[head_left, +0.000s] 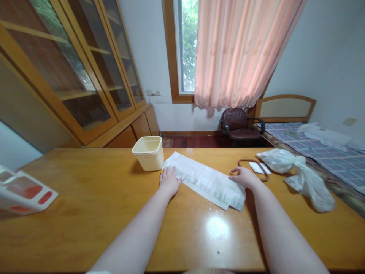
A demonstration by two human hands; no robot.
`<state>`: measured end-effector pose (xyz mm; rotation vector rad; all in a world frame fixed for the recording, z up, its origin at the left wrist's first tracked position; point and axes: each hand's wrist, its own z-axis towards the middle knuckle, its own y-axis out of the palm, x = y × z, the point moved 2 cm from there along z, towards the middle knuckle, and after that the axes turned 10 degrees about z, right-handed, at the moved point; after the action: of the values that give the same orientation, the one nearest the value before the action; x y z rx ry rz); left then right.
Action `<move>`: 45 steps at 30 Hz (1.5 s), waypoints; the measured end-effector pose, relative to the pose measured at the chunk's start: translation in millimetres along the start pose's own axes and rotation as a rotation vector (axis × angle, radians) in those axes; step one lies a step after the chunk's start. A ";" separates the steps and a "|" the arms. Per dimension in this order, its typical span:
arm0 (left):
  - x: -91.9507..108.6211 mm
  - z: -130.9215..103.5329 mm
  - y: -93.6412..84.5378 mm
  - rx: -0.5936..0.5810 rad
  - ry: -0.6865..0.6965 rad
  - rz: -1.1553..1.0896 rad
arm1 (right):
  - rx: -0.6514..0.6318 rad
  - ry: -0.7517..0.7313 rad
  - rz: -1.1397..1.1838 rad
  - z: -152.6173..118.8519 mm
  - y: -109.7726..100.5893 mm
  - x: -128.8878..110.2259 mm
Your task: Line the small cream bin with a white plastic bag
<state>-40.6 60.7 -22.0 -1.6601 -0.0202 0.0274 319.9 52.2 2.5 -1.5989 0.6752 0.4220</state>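
A white plastic bag (203, 175), folded into a long flat strip, lies at a slant on the wooden table. Its lower edge shows crinkled layers, with a flap sticking out near the right end. My left hand (170, 182) rests palm down on the bag's left end, fingers spread. At the other end, my right hand (245, 177) touches the upper right part of the bag with its fingers slightly bent and apart. Just beyond my left hand stands a cream plastic tub (151, 158). Behind my right hand are a brown rounded frame (265, 175) and a small white card (260, 168).
A knotted white plastic bag (303, 177) lies at the table's right side. On the left edge sits a white holder with orange-red parts (31, 193). Past the table (99, 228) are a glass-door cabinet (85, 76), a dark red chair (238, 123) and a bed (325, 144).
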 end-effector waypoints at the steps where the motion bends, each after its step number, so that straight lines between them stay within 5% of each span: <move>1: -0.5 -0.9 -1.8 0.014 -0.016 0.001 | 0.021 0.018 -0.034 1.5 -1.5 2.3; 5: -0.2 -5.0 -6.3 0.083 -0.033 0.000 | 0.080 0.066 -0.072 1.0 -6.7 5.5; 12: -5.5 3.9 -3.1 0.105 -0.027 -0.028 | -0.208 0.022 0.175 -12.5 5.0 -6.5; 19: 14.2 -11.8 -5.6 0.078 0.144 -0.022 | -0.153 -0.030 0.784 -18.5 7.2 -23.8; 25: 8.2 -4.6 0.6 0.025 0.081 -0.020 | -0.062 0.173 0.180 -7.3 3.2 -3.1; 29: 4.4 0.2 2.3 0.007 0.062 -0.006 | 0.138 -0.007 0.012 -10.0 5.2 -21.1; 32: 7.5 -1.8 1.5 0.001 0.081 0.008 | -0.036 -0.266 -0.020 -26.1 26.2 -49.6; 35: 13.3 -8.6 -4.7 0.033 0.133 0.022 | -0.221 -0.359 0.000 -42.0 52.5 -69.6; 41: 27.4 -33.0 -19.8 0.115 0.123 0.063 | -0.204 -0.384 -0.147 -43.9 69.5 -76.2; 45: 39.1 -40.6 -16.5 0.109 0.297 0.034 | -0.237 -0.368 -0.190 -44.3 66.6 -74.5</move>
<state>-0.2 22.9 -2.1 -1.5412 0.2311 -0.1889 215.6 19.4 4.6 -1.7293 0.1956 0.6532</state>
